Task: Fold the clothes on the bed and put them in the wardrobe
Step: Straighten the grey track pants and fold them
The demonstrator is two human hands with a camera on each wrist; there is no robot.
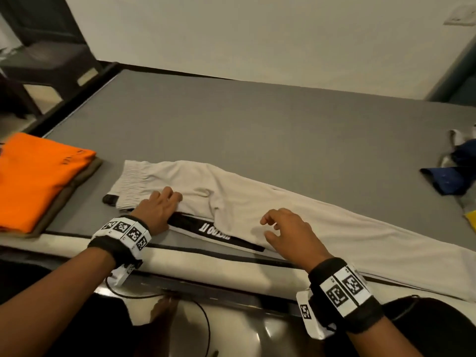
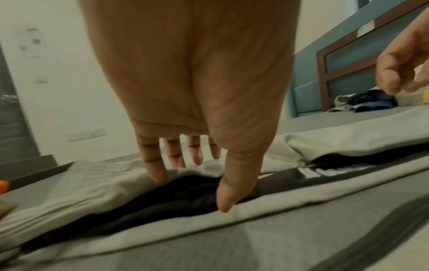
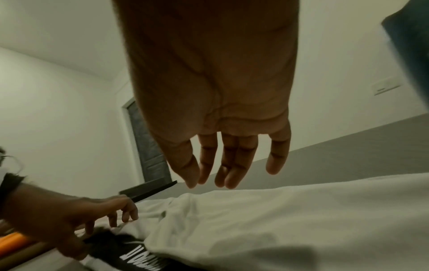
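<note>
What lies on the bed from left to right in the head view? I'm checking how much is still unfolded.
Folded orange shirt on a stack → left hand resting on the beige trousers near the waistband → right hand above the trousers → loose pile of dark blue clothes at the right edge.

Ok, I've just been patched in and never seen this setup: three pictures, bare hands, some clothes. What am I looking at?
No robot here: a person is folding clothes, wearing one camera on the head and one on each wrist. The head view looks down at the bed. The other two look along each palm at the fingers. Pale trousers with a black stripe lie stretched across the bed. The left hand presses flat on them near the waistband. The right hand hovers over them, fingers relaxed, holding nothing. A folded stack, orange on top, lies at the left; an unfolded pile waits at the right.
</note>
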